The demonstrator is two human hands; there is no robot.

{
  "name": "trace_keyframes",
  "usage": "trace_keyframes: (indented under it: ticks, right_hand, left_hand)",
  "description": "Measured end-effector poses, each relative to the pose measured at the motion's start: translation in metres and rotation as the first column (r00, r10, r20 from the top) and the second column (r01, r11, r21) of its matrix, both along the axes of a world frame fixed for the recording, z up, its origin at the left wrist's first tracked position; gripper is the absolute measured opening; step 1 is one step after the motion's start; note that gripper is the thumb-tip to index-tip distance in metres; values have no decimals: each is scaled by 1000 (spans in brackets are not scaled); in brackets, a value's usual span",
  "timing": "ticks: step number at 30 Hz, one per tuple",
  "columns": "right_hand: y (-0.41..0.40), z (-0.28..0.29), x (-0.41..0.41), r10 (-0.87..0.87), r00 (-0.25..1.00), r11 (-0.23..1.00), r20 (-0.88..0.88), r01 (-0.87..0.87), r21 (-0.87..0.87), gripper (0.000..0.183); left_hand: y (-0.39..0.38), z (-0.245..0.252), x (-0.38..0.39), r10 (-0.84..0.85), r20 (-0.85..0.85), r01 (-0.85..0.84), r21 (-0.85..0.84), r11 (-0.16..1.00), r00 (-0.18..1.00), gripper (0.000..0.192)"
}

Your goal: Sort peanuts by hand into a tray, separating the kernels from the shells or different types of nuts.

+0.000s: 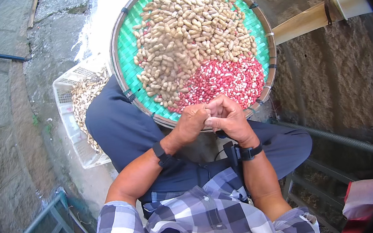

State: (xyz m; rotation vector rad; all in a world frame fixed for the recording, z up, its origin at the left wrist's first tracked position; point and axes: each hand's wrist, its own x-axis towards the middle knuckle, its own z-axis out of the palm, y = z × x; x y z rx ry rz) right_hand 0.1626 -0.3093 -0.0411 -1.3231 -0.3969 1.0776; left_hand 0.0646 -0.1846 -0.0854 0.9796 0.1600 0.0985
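Observation:
My left hand point(191, 122) and my right hand point(229, 118) meet above the near rim of a round woven tray point(127, 59), fingers curled and thumbs close together. Whatever may be between the fingertips is hidden. Just beyond the hands lies a heap of shelled red-and-white peanut kernels point(227, 80). Unshelled peanuts point(192, 25) fill much of the tray's middle and far side, with a few kernels among them. The tray has a green woven base and a wooden rim with dark ties. It rests over my lap, near my knees.
A white plastic crate point(69, 131) holding peanut shells point(83, 104) stands left of my bent leg. Metal-framed railings point(54, 216) flank me low on both sides. A pale pole-like piece point(317, 16) reaches toward the tray's right rim, before a stone wall point(324, 75).

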Motion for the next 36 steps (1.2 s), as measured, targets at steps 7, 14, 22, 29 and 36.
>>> trace_keyframes:
  ticks: [7, 14, 22, 29, 36]
  right_hand:
    - [7, -3, -8, -76, 992, 997, 99, 77, -13, 22]
    - [11, -34, -7, -268, 946, 962, 184, 273, -1, 21]
    - [12, -49, 2, -136, 967, 953, 215, 187, -240, 27]
    - [42, -52, 24, 46, 920, 975, 390, 43, -216, 24]
    - [71, -93, 26, 313, 388, 931, 867, 54, -360, 14]
  left_hand:
    - [-6, -23, -5, 52, 6, -51, -82, 995, 999, 47]
    - [-21, -24, 1, 262, -506, -442, -275, 854, 822, 44]
    - [-1, -36, 7, 184, -652, -455, -273, 848, 735, 31]
    - [22, -34, 9, 306, -587, -558, -311, 769, 749, 22]
    - [45, -41, 6, 535, -475, -691, -254, 676, 699, 24]
